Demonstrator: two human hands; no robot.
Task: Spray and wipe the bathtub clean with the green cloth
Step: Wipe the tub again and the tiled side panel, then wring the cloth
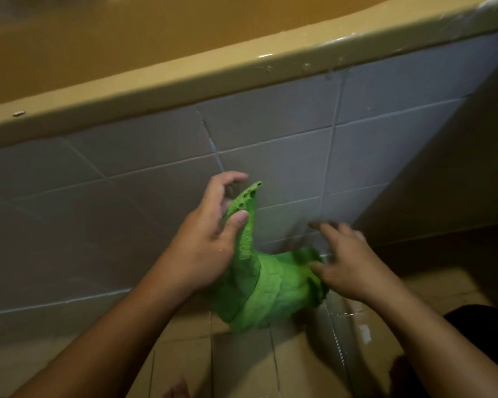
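Fingers (237,221) of the left hand (207,242) pinch the top corner of the green cloth (259,294), which hangs slanting down to the right hand (351,271), fingers spread against its bunched end, below the bathtub (184,81) rim.

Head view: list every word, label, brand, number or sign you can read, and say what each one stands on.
No readable text in this view.
The green cloth, the bathtub rim, the grey tiled panel and the floor tiles show no print.
A small pale patch on the floor at the right is too blurred to tell whether it is a label at all.
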